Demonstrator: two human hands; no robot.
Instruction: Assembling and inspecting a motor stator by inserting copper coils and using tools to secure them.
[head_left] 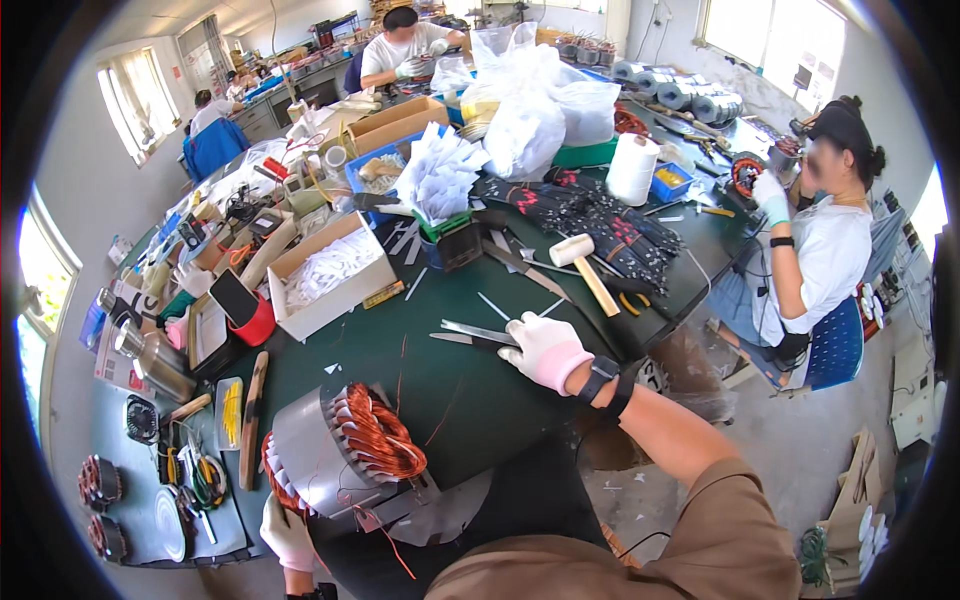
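Observation:
Over the right part of the green tabletop, my right hand (545, 352), in a white and pink glove, is closed around the handles of scissors (468, 334). Their blades point left and stand a little apart. A motor stator (318, 450), a grey metal cylinder with copper windings bulging from its ends, lies on its side at the table's near edge. Against its lower left end rests my gloved left hand (287, 540); its fingers are partly hidden there. Loose copper wires (395, 550) hang from the stator's near side.
Beyond the scissors lie a mallet (588, 272), a long blade (530, 268) and black sleeving bundles (600, 225). A carton of white strips (335, 275) stands left, near a phone on a red holder (250, 318). A wooden stick (254, 420) lies beside the stator. Co-workers sit right and far.

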